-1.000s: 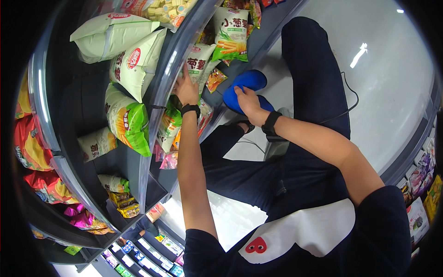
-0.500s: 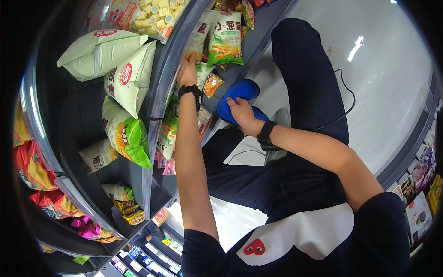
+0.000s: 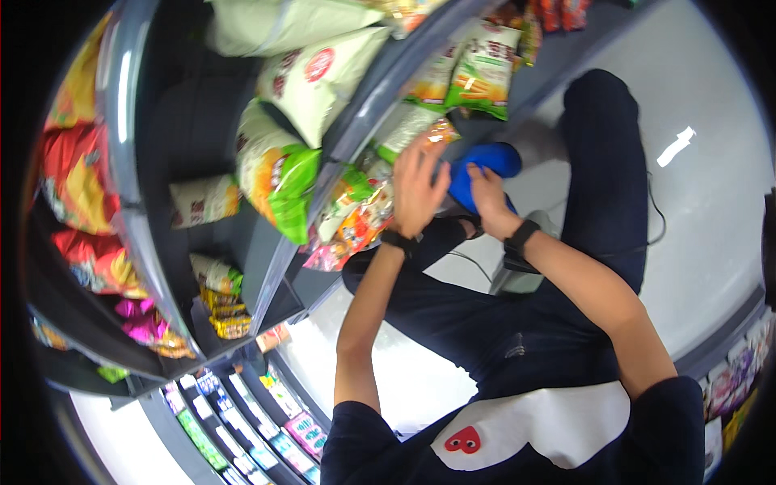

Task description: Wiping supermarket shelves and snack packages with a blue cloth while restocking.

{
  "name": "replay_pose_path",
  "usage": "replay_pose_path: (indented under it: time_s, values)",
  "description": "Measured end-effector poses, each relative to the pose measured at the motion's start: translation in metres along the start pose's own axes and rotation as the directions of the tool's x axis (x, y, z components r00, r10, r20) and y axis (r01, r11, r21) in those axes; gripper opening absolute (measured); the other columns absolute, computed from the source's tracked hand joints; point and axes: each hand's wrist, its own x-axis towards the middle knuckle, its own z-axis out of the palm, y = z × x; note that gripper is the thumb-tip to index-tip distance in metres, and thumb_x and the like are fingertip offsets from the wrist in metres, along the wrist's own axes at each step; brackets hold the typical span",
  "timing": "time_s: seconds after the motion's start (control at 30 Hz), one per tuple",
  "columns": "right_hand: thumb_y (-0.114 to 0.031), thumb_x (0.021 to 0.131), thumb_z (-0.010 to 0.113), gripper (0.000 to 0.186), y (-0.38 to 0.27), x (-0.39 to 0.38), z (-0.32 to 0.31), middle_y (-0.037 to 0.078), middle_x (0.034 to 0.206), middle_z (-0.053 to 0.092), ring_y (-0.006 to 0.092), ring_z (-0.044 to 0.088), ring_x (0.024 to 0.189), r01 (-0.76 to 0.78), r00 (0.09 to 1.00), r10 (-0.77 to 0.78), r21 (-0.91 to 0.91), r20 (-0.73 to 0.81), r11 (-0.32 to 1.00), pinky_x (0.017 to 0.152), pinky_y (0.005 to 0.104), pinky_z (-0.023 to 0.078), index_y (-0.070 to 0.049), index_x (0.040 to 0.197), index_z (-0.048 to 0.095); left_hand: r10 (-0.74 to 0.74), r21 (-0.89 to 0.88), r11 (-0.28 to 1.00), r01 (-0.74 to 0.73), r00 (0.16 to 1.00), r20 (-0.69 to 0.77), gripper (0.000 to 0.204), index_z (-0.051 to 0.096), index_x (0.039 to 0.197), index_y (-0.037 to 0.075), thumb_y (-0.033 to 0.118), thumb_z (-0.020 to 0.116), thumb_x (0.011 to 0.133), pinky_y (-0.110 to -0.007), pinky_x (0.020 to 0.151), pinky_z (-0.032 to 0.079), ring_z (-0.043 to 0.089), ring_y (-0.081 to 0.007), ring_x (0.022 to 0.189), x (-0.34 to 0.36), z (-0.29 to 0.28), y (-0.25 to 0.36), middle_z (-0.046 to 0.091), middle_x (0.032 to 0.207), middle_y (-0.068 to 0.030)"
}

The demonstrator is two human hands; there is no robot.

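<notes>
Nearest, a dark shirt (image 3: 659, 424) is being worn, with a white panel (image 3: 570, 424) and a red heart (image 3: 462, 440) being displayed on its front. Dark trousers (image 3: 602, 153) are being worn below, and the knees are being held bent. Black bands (image 3: 524, 235) are being worn on both wrists.

The right hand (image 3: 491, 198) is being closed around a blue item (image 3: 496, 158), which is being gripped with the thumb laid along it. This soft-looking, rounded item is being held just beside the front edge of the lower shelf (image 3: 543, 85); its exact kind cannot be told.

The left hand (image 3: 416, 194) is being held open, fingers spread, to the left of the right hand and in front of the lower shelf's packages. A small orange packet (image 3: 443, 130) is being seen near its fingertips; whether it is being touched cannot be told. Pink and orange packets (image 3: 361, 230) are being crowded together just left of that hand, and a white-and-green bag (image 3: 483, 69) is being propped beyond it.

On the upper shelf, large pale bags (image 3: 323, 81) and a green-ended bag (image 3: 279, 178) are being stored. Light is being reflected by the pale floor (image 3: 695, 89), and farthest off, rows of coloured packages (image 3: 198, 436) are being displayed.
</notes>
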Motion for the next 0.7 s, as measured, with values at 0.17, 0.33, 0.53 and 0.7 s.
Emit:
replay_pose_path:
  time_s: [0.17, 0.33, 0.53, 0.7]
  values:
    - [-0.038, 0.092, 0.052, 0.050, -0.032, -0.048, 0.012, 0.015, 0.114, 0.062, 0.0249, 0.056, 0.107, -0.076, 0.990, 0.064, 0.093, 0.126, 0.993, 0.093, 0.0320, 0.040, 0.002, 0.123, 0.054, 0.073, 0.467, 0.880, 0.094, 0.942, -0.326, 0.044, 0.064, 0.111, 0.017, 0.015, 0.074, 0.068, -0.044, 0.093, 0.035, 0.052, -0.0296, 0.110, -0.030, -0.130, 0.021, 0.058, 0.116, -0.0076]
    - [-0.039, 0.092, 0.053, 0.047, -0.025, -0.036, 0.009, 0.010, 0.108, 0.061, 0.0194, 0.054, 0.098, -0.075, 0.995, 0.069, 0.089, 0.078, 0.993, 0.091, 0.0303, 0.040, 0.001, 0.119, 0.057, -0.243, 0.587, 0.697, 0.411, 0.906, -0.347, 0.093, 0.045, 0.136, 0.013, 0.044, 0.085, 0.058, -0.052, 0.104, 0.028, 0.034, -0.0420, 0.130, -0.006, -0.191, -0.016, 0.032, 0.145, -0.0208]
    - [-0.040, 0.089, 0.061, 0.046, -0.031, -0.046, 0.007, 0.006, 0.107, 0.061, 0.0162, 0.055, 0.099, -0.038, 0.977, 0.011, 0.122, 0.211, 0.992, 0.089, 0.0298, 0.042, -0.001, 0.113, 0.059, -0.255, 0.348, 0.867, 0.356, 0.918, -0.303, 0.081, 0.049, 0.132, 0.011, 0.021, 0.084, 0.061, -0.043, 0.104, 0.036, 0.042, -0.0375, 0.127, -0.019, -0.207, -0.060, 0.040, 0.140, -0.0231]
    - [-0.037, 0.082, 0.072, 0.044, -0.063, -0.071, 0.000, 0.006, 0.099, 0.062, 0.0139, 0.058, 0.090, -0.097, 0.948, 0.030, 0.197, 0.316, 0.976, 0.080, 0.0291, 0.047, -0.002, 0.107, 0.061, -0.213, 0.215, 0.902, 0.374, 0.820, -0.531, 0.073, 0.053, 0.128, 0.005, 0.012, 0.082, 0.062, -0.038, 0.102, 0.038, 0.047, -0.0292, 0.123, -0.041, -0.204, -0.054, 0.048, 0.134, -0.0190]
